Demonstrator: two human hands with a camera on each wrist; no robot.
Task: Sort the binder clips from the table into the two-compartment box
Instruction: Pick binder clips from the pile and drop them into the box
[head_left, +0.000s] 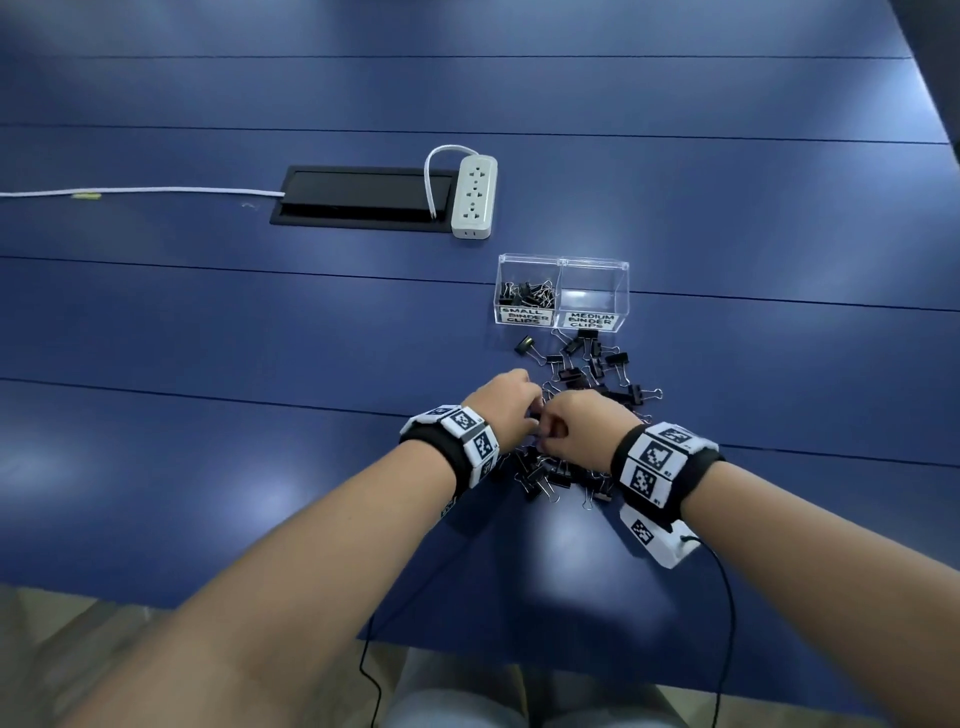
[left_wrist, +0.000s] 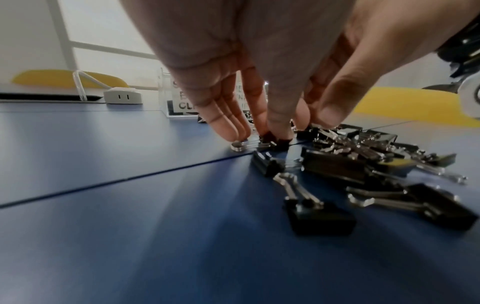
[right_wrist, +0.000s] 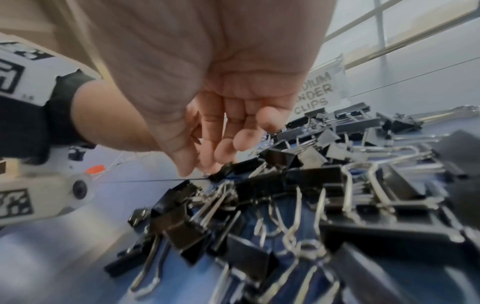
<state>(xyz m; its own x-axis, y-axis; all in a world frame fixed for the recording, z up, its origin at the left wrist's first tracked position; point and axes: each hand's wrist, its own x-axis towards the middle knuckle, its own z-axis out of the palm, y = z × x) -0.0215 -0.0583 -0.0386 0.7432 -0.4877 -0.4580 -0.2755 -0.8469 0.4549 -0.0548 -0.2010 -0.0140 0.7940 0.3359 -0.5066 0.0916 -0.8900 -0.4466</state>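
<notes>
On the blue bench (head_left: 260, 322) a loose heap of black binder clips (head_left: 587, 374) lies spread between the person's hands and a clear two-compartment box (head_left: 562, 291) just beyond it. The box's left compartment, labelled for small clips, holds a cluster of clips (head_left: 527, 295); the right one, labelled for medium clips, shows none. One clip (head_left: 524, 344) lies apart to the left of the heap, near the box front.

Both hands meet over the near part of the heap. The left hand (head_left: 506, 402) reaches down with its fingers (left_wrist: 228, 123) pointing at the bench, and its thumb and fingertips pinch a small black clip (left_wrist: 270, 142) that rests on the surface at the heap's left edge; that grip is closed on the clip. The right hand (head_left: 582, 428) hangs over the pile with its fingers (right_wrist: 244, 139) loosely curled, the thumb and first finger close at a black clip (right_wrist: 223, 171) on top of the heap; whether that grip actually holds the clip cannot be told.

Beyond the box a white power strip (head_left: 474, 197) lies beside a black cable hatch (head_left: 358, 195) set into the bench, with a white cable (head_left: 140, 191) running off to the left
</notes>
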